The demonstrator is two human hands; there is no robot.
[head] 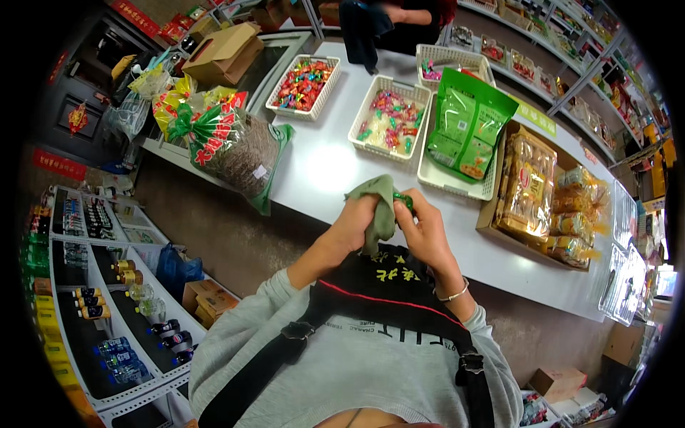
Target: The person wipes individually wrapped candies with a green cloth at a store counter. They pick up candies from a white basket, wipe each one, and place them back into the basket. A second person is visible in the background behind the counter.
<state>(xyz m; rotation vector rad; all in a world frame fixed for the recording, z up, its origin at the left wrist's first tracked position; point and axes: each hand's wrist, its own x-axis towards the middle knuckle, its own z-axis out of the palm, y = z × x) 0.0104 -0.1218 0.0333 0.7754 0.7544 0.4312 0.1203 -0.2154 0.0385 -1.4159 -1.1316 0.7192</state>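
Note:
My left hand (354,224) is closed around a crumpled olive-green cloth (381,206), just past the near edge of a white counter (321,184). Beside it, my right hand (428,227) pinches a small shiny green object (403,200) between thumb and fingers. That object looks like a wrapped sweet, but the fingers partly cover it. The two hands are close together above my black apron (369,278). Beyond them on the counter stands a white plastic basket (374,148) of pink and green wrapped sweets. A green food pouch (465,125) leans in another white basket (455,184).
Red sweets fill a basket (299,111) at the back left, near a large bag of dried goods (241,150). Packaged bread (527,184) sits in a cardboard box at right. Across the counter, a person (417,18) holds dark cloth. Drink shelves (115,321) stand at left.

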